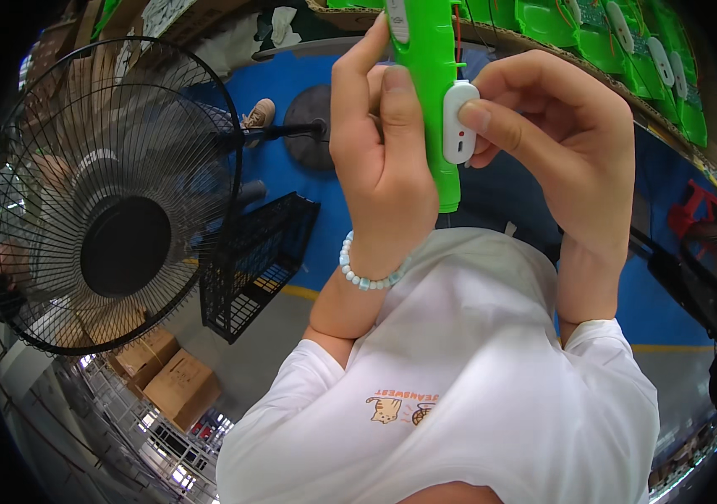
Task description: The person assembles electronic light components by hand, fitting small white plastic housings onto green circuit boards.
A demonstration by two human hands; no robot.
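Upright in front of me is a long green plastic housing (430, 92), its upper end cut off by the frame's edge. My left hand (384, 134) is closed around its left side, thumb lying along the front. A small white oval cover (461, 134) with a port slot and a red dot sits against the housing's right edge. My right hand (556, 134) pinches that cover between thumb and fingers. Thin red and dark wires (457, 29) run beside the housing above the cover. Whether the cover is seated in the housing I cannot tell.
At the left stands a large black fan (128, 244). Beside it is a black plastic crate (262, 260) on the floor. Cardboard boxes (180, 386) lie lower left. More green housings (627, 50) with white covers and wires fill a carton at the upper right. A red stool (698, 210) stands farther right.
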